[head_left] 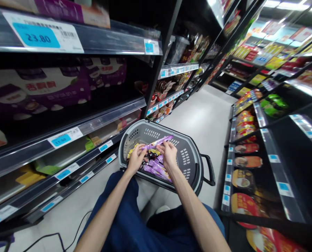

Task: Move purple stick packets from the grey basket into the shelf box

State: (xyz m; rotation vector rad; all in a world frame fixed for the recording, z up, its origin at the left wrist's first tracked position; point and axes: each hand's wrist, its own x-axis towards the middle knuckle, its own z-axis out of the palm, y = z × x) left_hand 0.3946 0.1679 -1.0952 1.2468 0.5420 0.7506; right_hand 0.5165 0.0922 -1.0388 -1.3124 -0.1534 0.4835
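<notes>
Bare forearms (109, 211) — left hand (136, 159), right hand (169, 154) holding purple packet (155, 143).

1. Light purple with pale and yellowish markings on the held packet (159, 142).
2. Purple, yellow and black across the loose packets (157, 168).
3. Grey with black trim and grids of perforations on the basket (180, 154).
4. Deep purple with red characters on the shelved cartons (62, 89).
5. White with bright blue blocks on the price labels (65, 137).
6. Dark blue on the trousers (126, 217).

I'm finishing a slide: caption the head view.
Left hand and right hand hold a purple packet over a grey basket, between store shelves.
</notes>
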